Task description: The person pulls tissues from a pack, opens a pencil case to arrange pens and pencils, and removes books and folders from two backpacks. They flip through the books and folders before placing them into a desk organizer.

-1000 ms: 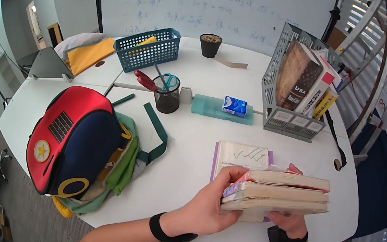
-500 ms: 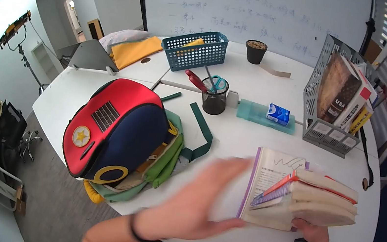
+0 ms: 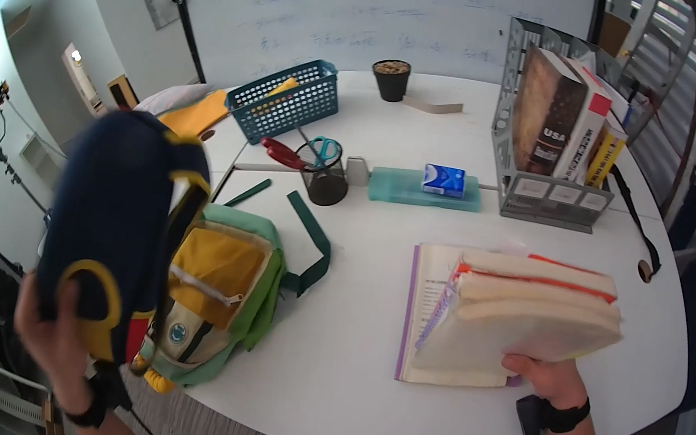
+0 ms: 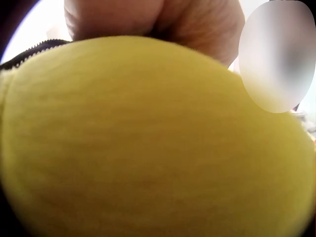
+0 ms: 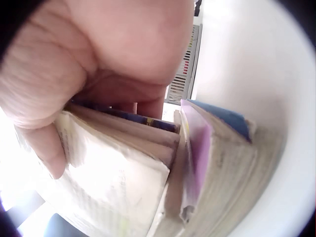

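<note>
At the left of the head view, my left hand (image 3: 56, 341) grips the lower end of a red and navy bag (image 3: 114, 202), near its yellow ring. The bag stands tilted up, its navy side toward me. Beside it on the table lies a green and yellow backpack (image 3: 220, 275), its front pocket and zip showing. Yellow fabric (image 4: 158, 133) fills the left wrist view. My right hand (image 3: 554, 382) holds a stack of several worn books (image 3: 529, 319), thumb on the near cover. Under the stack, a book with purple edges (image 3: 412, 360) lies open.
A grey file holder (image 3: 545, 205) with books stands at the back right. Behind the hands are a teal case (image 3: 388, 186) with a blue packet (image 3: 444, 180), a mesh pen cup (image 3: 327, 186), a blue basket (image 3: 291, 116) and a small pot (image 3: 390, 86).
My left hand has let go of the books, swung left and taken hold of the red and navy bag, tipping it up off the backpack. My right hand still holds the books.
</note>
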A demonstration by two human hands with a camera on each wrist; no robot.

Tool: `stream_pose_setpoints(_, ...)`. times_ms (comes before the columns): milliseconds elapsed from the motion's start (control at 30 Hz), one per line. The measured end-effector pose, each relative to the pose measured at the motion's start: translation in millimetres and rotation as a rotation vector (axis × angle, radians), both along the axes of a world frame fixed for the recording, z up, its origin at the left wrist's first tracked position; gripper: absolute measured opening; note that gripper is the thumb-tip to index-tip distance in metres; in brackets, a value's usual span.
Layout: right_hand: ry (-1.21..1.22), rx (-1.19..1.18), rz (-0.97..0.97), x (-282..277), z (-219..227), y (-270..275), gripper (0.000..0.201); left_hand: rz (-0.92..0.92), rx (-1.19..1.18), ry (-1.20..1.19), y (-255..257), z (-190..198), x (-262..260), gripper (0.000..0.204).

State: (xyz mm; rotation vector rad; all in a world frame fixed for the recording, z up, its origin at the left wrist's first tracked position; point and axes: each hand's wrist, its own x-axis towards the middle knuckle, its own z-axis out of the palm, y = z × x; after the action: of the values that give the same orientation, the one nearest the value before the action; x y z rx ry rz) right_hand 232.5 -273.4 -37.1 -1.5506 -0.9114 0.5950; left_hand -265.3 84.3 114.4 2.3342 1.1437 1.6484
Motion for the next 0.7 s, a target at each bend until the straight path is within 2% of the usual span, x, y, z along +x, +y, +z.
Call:
stream_pose_setpoints(33,0.006,0.061,-0.044,-0.2,-5.1,0.6,0.065,0.011,0.04,-0.05,-21.6,15.5,7.9,0.043)
stream_pose_setpoints(67,0.005,0.06,-0.056,5.3,-15.5,-2.0,0.065,-0.068,-0.066,-0.11,-40.7,23.4,14.2,0.051)
stream_pose_setpoints(100,0.081,0.133,-0.043,16.5,-27.3,-7.3,0.066,-0.025,0.026,-0.161,-57.2,11.4,23.6,0.059)
stream_pose_setpoints(133,0.154,0.204,-0.023,21.9,-29.2,-10.4,0.068,-0.068,0.132,-0.002,-75.8,7.5,44.3,0.064)
stream_pose_setpoints(167,0.148,0.197,-0.02,21.4,-23.0,-10.8,0.068,-0.001,0.303,0.346,-94.5,12.0,61.9,0.061)
stream_pose_setpoints(200,0.38,0.384,0.031,18.0,-9.4,-7.4,0.066,-0.085,0.193,0.655,-114.7,24.3,84.1,0.075)
stream_pose_setpoints(233,0.611,0.57,0.082,16.4,-0.5,-7.5,0.064,-0.171,0.442,0.548,-125.6,22.5,133.1,0.055)
stream_pose_setpoints(267,0.601,0.564,0.081,23.2,-3.3,-15.2,0.064,-0.427,0.133,0.566,-143.8,39.5,169.7,0.033)
stream_pose_setpoints(300,0.593,0.638,0.076,36.1,-12.9,-26.9,0.064,-0.59,0.171,0.506,-145.6,28.6,202.5,0.029)
stream_pose_setpoints(433,0.549,0.76,0.043,61.6,-26.0,-49.9,0.07,-0.916,-0.186,0.585,-183.9,-24.9,285.7,0.033)
stream_pose_setpoints(500,0.599,0.774,0.102,57.1,-10.7,-48.6,0.07,-1.067,-0.226,0.645,-203.3,-22.4,294.6,0.049)
stream_pose_setpoints(533,0.657,0.789,0.165,55.1,-4.5,-45.6,0.071,-1.081,-0.217,0.651,-201.6,-17.0,291.7,0.049)
stream_pose_setpoints(600,0.636,0.784,0.149,56.5,-3.7,-42.2,0.072,-1.269,-0.111,0.607,-178.9,0.6,270.0,0.063)
stream_pose_setpoints(633,0.62,0.766,0.149,55.5,-4.7,-40.5,0.073,-1.31,-0.14,0.679,-167.6,14.4,257.4,0.063)
stream_pose_setpoints(700,0.655,0.772,0.096,50.1,3.0,-36.1,0.075,-1.227,-0.056,0.825,-141.3,18.2,237.9,0.052)
